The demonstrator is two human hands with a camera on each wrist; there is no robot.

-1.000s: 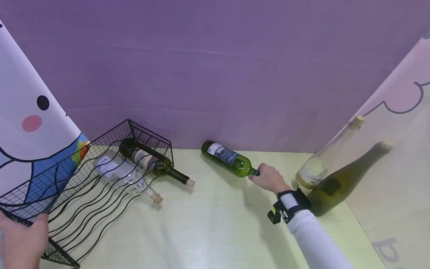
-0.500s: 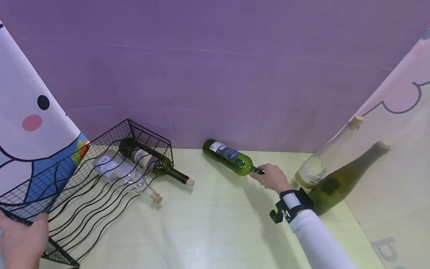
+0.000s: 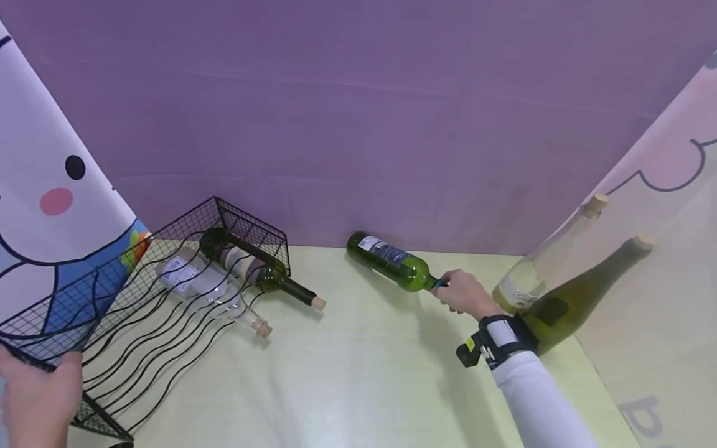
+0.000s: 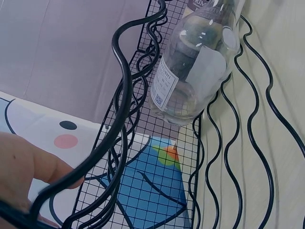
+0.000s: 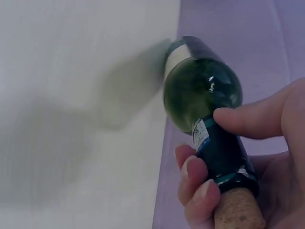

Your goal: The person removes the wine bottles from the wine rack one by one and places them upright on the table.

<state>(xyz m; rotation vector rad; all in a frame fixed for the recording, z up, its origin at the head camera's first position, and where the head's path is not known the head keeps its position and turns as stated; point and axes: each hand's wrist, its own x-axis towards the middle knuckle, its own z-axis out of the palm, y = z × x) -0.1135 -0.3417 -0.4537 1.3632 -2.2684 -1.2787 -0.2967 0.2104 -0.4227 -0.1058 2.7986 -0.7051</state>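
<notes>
My right hand (image 3: 463, 294) grips a green wine bottle (image 3: 392, 261) by its neck. The bottle lies nearly level, base toward the purple backdrop. In the right wrist view, thumb and curled fingers wrap the dark neck wrap, and the cork (image 5: 238, 210) sticks out below them. My left hand (image 3: 42, 395) holds the near end of a black wire wine rack (image 3: 114, 429) at lower left. Two corked bottles rest in the rack's far part: a clear glass bottle (image 3: 193, 280) and a dark wine bottle (image 3: 269, 277), corks pointing right.
Two corked bottles stand at the right of the pale table (image 3: 336, 386): a clear one (image 3: 518, 289) and a tall olive-green one (image 3: 566, 311), close behind my right wrist. A purple backdrop (image 3: 358, 124) rises behind, with printed panels at both sides.
My right hand has moved a little to the right, carrying the green wine bottle with it. The left hand stays on the rack, and the other bottles have not moved.
</notes>
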